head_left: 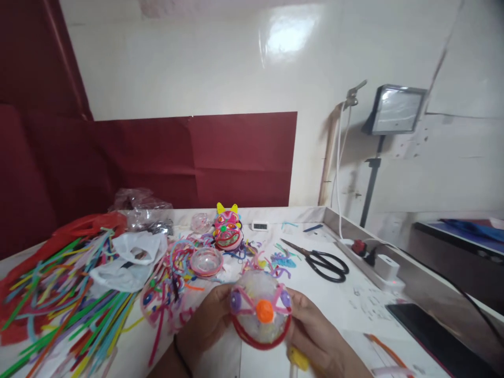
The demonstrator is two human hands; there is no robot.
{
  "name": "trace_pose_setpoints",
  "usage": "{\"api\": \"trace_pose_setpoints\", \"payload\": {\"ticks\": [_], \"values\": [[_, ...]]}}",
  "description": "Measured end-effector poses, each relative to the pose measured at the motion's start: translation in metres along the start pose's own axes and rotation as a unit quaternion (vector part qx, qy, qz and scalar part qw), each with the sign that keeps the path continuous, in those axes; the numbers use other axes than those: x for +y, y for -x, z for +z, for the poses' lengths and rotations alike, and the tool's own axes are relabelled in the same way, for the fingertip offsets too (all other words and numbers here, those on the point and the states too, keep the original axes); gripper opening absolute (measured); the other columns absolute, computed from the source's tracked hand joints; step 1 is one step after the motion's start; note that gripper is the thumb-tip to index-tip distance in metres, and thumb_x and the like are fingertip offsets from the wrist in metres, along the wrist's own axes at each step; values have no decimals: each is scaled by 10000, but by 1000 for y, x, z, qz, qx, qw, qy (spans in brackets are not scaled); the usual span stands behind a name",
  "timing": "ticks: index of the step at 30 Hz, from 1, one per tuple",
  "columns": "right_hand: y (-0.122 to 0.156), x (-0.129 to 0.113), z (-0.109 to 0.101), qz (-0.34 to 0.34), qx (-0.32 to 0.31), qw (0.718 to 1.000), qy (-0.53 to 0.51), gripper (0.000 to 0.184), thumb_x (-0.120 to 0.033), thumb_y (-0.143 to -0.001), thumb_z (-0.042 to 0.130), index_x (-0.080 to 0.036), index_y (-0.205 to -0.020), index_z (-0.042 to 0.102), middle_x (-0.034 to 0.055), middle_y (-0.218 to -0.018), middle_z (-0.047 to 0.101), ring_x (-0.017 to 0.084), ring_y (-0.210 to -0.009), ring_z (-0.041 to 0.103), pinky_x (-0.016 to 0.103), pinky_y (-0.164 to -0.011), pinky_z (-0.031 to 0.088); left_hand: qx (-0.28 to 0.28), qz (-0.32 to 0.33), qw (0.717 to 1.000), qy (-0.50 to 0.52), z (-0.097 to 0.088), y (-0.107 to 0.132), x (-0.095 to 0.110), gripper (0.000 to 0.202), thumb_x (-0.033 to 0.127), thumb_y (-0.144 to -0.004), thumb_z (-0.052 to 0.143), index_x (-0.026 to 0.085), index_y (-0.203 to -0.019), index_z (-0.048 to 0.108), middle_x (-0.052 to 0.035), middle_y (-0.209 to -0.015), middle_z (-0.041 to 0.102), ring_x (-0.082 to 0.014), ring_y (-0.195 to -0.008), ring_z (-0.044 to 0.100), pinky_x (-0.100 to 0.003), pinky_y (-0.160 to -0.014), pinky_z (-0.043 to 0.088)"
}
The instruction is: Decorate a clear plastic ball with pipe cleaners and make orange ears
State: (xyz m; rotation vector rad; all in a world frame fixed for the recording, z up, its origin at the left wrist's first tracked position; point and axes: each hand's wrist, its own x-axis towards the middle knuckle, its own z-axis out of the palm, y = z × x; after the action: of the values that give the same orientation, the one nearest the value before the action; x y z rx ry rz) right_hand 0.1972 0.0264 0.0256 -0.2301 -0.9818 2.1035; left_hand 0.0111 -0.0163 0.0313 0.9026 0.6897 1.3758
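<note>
Nearest, the left hand point(210, 316) and right hand point(313, 324) grasp opposite sides of a clear ball point(261, 311) with purple eyes and an orange nose, held up low in the centre above the white table point(246, 362). Beyond it lie a clear bowl point(207, 261) and, to the right, black-handled scissors point(310, 256); farther back stands a colourful yellow-eared figure point(228, 230) before a maroon sheet point(240, 152).

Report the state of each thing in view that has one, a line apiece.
Face-decorated ball: held between both hands, face outward
Left hand: closed on ball's side
Right hand: closed on opposite side
Scissors: lying flat, blades together
Yellow-eared figure: upright
Clear half shell: open side up
Digital clock: upright, digits showing
Power strip: red light lit
White bag: crumpled
</note>
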Motion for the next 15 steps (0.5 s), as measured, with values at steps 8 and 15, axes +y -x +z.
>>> {"api": "trace_pose_setpoints", "payload": {"ticks": [8,15], "values": [[3,6,-10,14,46,999,16,299,-240,-669,780,-205,-952,689,76,-885,732,200,-697,678,333,-705,536,-1,-13,999,36,-8,5,-7,257,311,-640,797,123,-803,734,-68,-730,686,-148,-657,605,-239,-652,449],[6,8,-12,16,73,996,39,246,-240,-666,782,-222,-899,704,60,-819,741,202,-687,677,340,-700,543,-35,-22,998,41,-2,9,-3,312,356,-582,826,119,-761,730,-44,-695,624,-124,-618,551,-219,-638,408]]}}
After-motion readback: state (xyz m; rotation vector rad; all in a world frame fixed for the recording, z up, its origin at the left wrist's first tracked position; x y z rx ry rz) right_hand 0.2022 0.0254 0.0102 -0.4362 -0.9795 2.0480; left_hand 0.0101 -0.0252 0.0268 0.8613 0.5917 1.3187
